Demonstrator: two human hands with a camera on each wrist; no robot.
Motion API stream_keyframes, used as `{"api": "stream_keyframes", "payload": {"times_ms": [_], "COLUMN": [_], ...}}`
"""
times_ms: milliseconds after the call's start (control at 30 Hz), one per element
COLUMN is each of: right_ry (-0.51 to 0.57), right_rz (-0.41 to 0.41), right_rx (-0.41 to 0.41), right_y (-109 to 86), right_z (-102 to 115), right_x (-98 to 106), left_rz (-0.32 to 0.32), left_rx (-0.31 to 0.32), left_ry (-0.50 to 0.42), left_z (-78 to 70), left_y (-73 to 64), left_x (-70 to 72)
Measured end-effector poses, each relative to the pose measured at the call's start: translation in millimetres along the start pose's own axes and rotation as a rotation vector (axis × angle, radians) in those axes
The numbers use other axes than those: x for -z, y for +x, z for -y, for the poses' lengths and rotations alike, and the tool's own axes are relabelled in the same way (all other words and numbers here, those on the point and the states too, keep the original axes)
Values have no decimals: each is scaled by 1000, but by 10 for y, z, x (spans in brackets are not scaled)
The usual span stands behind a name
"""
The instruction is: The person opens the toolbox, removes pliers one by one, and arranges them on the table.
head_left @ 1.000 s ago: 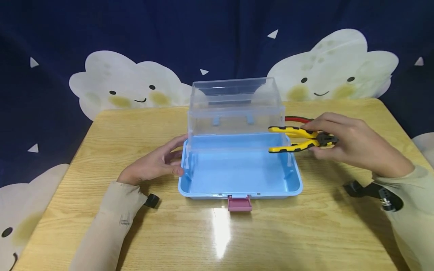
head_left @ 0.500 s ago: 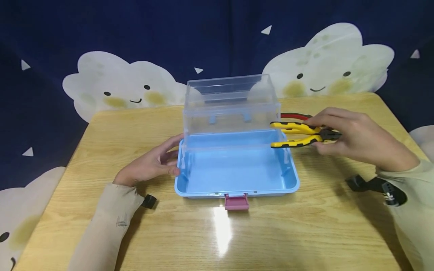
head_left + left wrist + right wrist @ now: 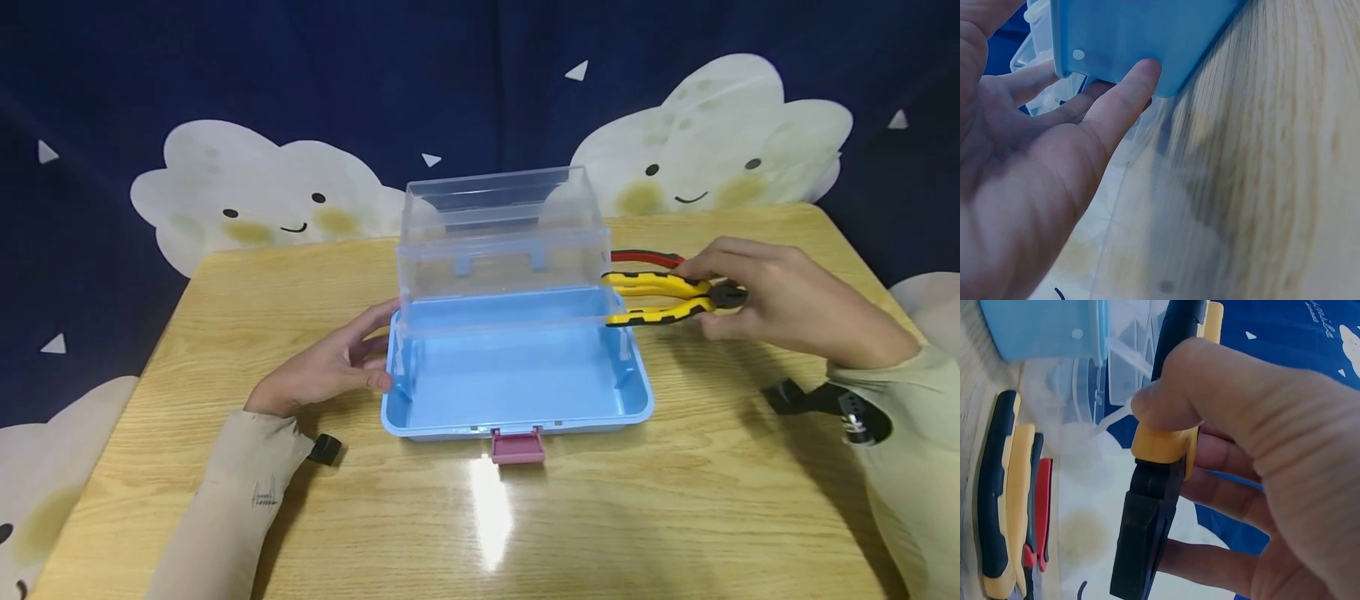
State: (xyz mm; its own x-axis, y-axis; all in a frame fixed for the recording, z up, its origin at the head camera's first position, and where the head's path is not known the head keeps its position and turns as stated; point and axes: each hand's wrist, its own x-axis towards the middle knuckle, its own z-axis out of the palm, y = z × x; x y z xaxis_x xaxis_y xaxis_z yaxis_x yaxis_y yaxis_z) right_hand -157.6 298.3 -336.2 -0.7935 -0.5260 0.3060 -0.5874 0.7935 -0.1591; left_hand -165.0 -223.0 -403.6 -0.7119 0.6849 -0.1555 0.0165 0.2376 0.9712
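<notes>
A light blue toolbox with a clear lid tipped back and a pink latch stands mid-table in the head view. My left hand rests against its left side, the thumb on the outer wall in the left wrist view. At the box's right, my right hand pinches yellow-and-black pliers near the joint. Their spread handles point left, over the box's right rim. Below them in the right wrist view lie another yellow-and-black handled tool and a red-and-black handled tool.
The wooden table carries the box and tools. Dark blue cloth printed with white clouds hangs behind it. A black wrist mount sticks out from the right sleeve, and a smaller black piece from the left.
The held pliers have shifted slightly right relative to the toolbox. The whole head view has drifted, so the box appears a little farther left. My left hand stays at the box's side.
</notes>
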Motion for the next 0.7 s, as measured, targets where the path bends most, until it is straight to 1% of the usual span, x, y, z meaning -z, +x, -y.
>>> {"api": "stream_keyframes", "payload": {"times_ms": [133, 367, 533, 700], "right_ry": [-10, -8, -4, 4], "right_rz": [41, 155, 219, 261], "right_rx": [-53, -143, -187, -216], "right_y": [-5, -10, 1, -7], "right_z": [-55, -173, -212, -265], "right_x": [-6, -20, -26, -42], "left_rz": [1, 10, 13, 11], "left_rx": [1, -11, -12, -4], "left_ry": [5, -19, -23, -27], "left_z": [3, 28, 38, 17], "left_y": [0, 4, 3, 2], "left_x": [-2, -3, -4, -12]}}
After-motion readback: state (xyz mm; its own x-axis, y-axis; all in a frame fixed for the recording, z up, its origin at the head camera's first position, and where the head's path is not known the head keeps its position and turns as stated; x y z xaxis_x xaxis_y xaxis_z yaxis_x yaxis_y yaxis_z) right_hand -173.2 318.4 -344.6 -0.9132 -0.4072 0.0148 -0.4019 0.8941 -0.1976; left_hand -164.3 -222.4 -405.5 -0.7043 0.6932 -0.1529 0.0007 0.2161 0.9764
